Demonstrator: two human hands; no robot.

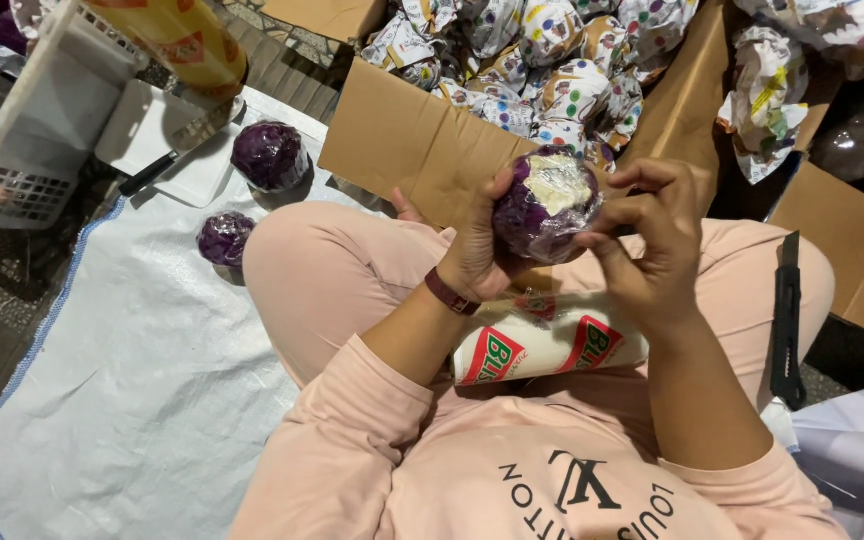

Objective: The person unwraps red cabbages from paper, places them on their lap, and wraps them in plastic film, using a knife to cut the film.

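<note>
Both hands clamp a film-wrapped red cabbage (546, 203) at centre frame, above the lap: the left hand (479, 250) cups its left side, the right hand (647, 245) pinches the film at its right. Smoothing the wrap looks best done with a firm cradle while the fingers pull the film taut. The pale cut stem faces up toward the camera; the nearly round head shows no clear long axis. Two wrapped cabbages (269, 155) lie at upper left on a white sheet (132, 350).
</note>
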